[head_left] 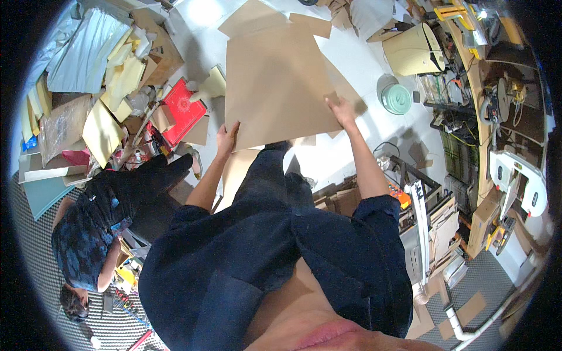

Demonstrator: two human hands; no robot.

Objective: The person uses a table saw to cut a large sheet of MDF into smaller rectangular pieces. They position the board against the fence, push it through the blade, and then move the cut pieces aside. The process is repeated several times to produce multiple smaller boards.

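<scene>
A large brown cardboard sheet (pixel 275 82) is held out flat in front of me, just above my legs. My left hand (pixel 228 136) grips it at the lower left corner, fingers closed on the edge. My right hand (pixel 341 111) holds its right edge a little higher, thumb on the top face. More brown cardboard pieces (pixel 310 24) show beyond and behind the sheet.
A co-worker (pixel 93 234) bends at lower left, beside piled foam boards (pixel 123 82) and a red box (pixel 182 108). On the right are a green bucket (pixel 396 99), a cream bin (pixel 410 50), a cluttered wooden bench (pixel 477 117) and stacked boards (pixel 436 234).
</scene>
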